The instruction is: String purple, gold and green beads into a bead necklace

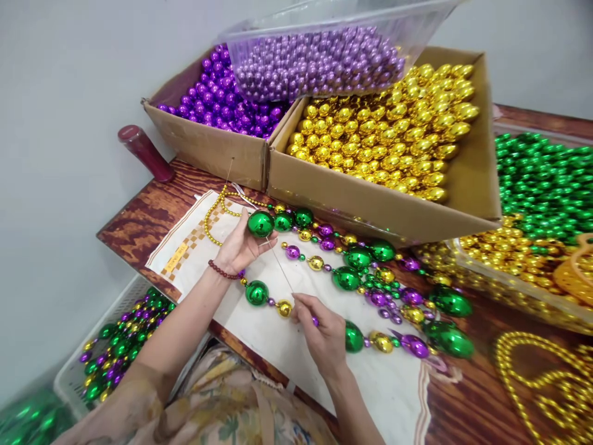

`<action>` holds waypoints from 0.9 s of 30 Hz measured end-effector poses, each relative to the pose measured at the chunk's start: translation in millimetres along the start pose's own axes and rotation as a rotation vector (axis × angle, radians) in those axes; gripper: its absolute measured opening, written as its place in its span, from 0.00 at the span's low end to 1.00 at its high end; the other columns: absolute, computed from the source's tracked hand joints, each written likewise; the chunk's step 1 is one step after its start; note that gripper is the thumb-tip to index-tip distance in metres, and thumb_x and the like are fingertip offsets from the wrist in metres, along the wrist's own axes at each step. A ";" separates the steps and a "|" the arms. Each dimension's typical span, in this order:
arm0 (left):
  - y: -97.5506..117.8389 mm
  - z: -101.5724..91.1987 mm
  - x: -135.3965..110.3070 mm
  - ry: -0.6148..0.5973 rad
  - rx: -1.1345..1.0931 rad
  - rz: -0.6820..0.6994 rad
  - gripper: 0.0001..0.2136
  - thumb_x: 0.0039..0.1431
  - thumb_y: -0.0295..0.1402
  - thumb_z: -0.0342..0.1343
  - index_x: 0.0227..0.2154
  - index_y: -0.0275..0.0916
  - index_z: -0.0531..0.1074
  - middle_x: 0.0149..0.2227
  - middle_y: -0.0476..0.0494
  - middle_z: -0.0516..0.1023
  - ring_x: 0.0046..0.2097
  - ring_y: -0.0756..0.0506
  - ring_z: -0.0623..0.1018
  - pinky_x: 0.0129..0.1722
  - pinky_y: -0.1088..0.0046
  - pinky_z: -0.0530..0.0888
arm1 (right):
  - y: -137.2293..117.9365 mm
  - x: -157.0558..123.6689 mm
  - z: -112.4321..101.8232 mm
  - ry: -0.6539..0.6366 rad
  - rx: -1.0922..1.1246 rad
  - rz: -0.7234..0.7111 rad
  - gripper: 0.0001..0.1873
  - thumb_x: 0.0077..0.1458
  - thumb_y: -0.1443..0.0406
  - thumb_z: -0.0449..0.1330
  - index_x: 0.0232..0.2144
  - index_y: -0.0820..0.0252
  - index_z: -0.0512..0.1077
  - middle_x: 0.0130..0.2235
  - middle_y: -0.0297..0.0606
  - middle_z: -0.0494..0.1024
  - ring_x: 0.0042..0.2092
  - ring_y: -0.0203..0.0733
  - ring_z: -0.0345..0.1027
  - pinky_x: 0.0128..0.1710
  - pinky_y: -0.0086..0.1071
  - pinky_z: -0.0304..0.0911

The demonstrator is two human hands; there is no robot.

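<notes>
My left hand is closed around a large shiny green bead, with the fingers beneath it. A thin straight line, a thread or a fine needle, runs from under that bead to my right hand, whose thumb and forefinger pinch its end. Below my left hand a strung length with a green bead and a gold bead leads toward my right fingers. Several finished-looking strands with green egg-shaped beads lie on the white cloth to the right.
Behind stand cardboard boxes of purple beads and gold beads, with a clear tub of lilac beads across them. Green beads fill a bin at right. A dark red bottle and a white basket are at left.
</notes>
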State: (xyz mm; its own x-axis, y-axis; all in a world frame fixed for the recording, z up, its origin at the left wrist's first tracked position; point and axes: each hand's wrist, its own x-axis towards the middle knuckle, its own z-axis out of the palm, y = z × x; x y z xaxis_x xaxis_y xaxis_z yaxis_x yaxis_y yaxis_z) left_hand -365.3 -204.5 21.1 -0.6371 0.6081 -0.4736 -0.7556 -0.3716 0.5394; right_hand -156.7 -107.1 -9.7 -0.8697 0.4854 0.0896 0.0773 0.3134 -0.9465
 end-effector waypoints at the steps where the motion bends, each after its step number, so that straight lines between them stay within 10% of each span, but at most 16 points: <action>1: -0.1 -0.1 -0.8 -0.001 0.008 0.002 0.21 0.64 0.51 0.52 0.40 0.35 0.73 0.33 0.43 0.80 0.34 0.46 0.82 0.37 0.68 0.81 | 0.3 0.1 1.3 -0.003 0.008 0.006 0.08 0.62 0.64 0.56 0.37 0.58 0.76 0.24 0.32 0.78 0.25 0.35 0.73 0.27 0.26 0.69; 27: -45.4 -1.4 -50.5 -0.123 0.433 0.225 0.21 0.56 0.49 0.62 0.48 0.42 0.74 0.38 0.46 0.77 0.38 0.48 0.78 0.38 0.74 0.75 | -15.4 20.4 26.5 -0.072 0.238 0.097 0.08 0.62 0.64 0.52 0.36 0.57 0.71 0.30 0.35 0.79 0.30 0.36 0.76 0.31 0.28 0.70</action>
State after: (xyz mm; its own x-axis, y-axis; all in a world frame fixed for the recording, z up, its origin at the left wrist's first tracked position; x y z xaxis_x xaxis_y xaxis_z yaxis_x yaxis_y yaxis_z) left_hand -299.0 -219.4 19.5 -0.7343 0.6346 -0.2411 -0.4527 -0.1931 0.8705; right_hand -188.6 -123.7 -1.6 -0.8970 0.4417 -0.0192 0.0526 0.0635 -0.9966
